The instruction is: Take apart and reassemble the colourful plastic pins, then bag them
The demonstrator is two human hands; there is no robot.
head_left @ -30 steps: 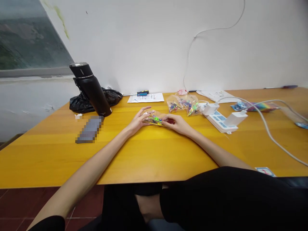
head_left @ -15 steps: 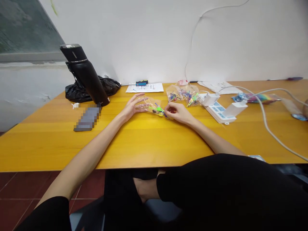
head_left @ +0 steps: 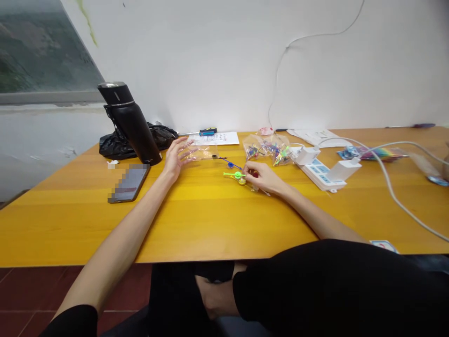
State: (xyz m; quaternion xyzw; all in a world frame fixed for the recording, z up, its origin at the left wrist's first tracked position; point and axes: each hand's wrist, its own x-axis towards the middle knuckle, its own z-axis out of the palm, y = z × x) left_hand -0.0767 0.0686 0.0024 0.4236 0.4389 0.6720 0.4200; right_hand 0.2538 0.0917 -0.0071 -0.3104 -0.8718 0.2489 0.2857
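My left hand (head_left: 174, 159) has its fingers spread beside a clear plastic bag (head_left: 202, 152), with the fingertips at the bag's near end. A small dark piece lies at the bag's right part. My right hand (head_left: 261, 176) is closed, thumb and fingers pinched together at several small plastic pieces. A bright green piece (head_left: 238, 175) with a round hub and thin arms sticks out to the left of the fingertips. Just below it is a yellow round piece (head_left: 242, 182). A thin blue piece (head_left: 230, 164) reaches up to the fingertips. Something red shows partly behind the fingers.
Behind my right hand lie clear bags (head_left: 268, 147) of similar pieces. To the right are a white power strip (head_left: 321, 175) with plugs and cables. On the left stand a black flask (head_left: 131, 126), a phone (head_left: 130, 183) and a black bag (head_left: 163, 135). A screwdriver (head_left: 208, 132) rests on paper.
The colourful pieces have come out of the clear bag and now lie at my right fingertips. My left hand has moved left with the bag, away from my right hand.
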